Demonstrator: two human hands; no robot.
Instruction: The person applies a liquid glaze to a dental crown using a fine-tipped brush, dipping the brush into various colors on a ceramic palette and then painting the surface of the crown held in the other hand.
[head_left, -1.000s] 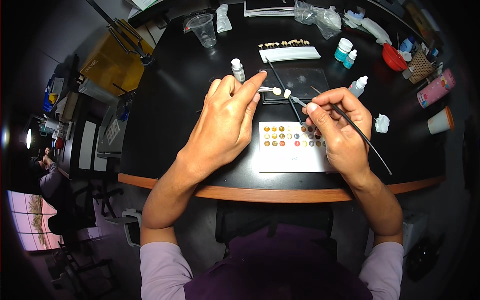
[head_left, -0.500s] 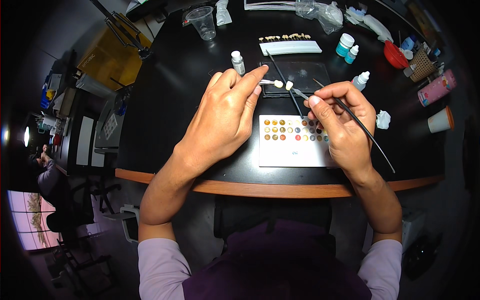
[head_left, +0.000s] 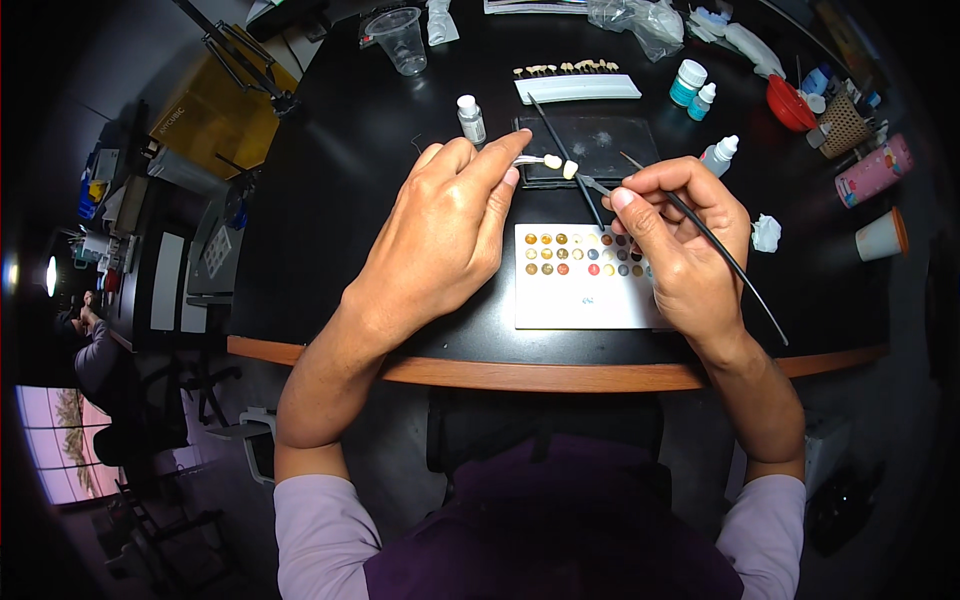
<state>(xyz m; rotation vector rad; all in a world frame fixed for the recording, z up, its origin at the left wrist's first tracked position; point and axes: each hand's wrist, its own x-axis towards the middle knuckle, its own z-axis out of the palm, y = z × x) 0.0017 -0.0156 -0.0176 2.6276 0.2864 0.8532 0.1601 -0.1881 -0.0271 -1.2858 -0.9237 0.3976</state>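
Above the black slab, the left hand pinches a slender holder bearing a tooth-shaped crown; just beside it, the right hand grips a shade tab and brush. A slackened pinch could drop the crown.

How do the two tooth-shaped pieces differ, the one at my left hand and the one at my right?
The left piece is at the end of a thin pale tool in the left hand; the right piece is on a grey handle in the right hand. The left piece lies more sideways, while the right piece stands more upright. Both are small, pale and close together.
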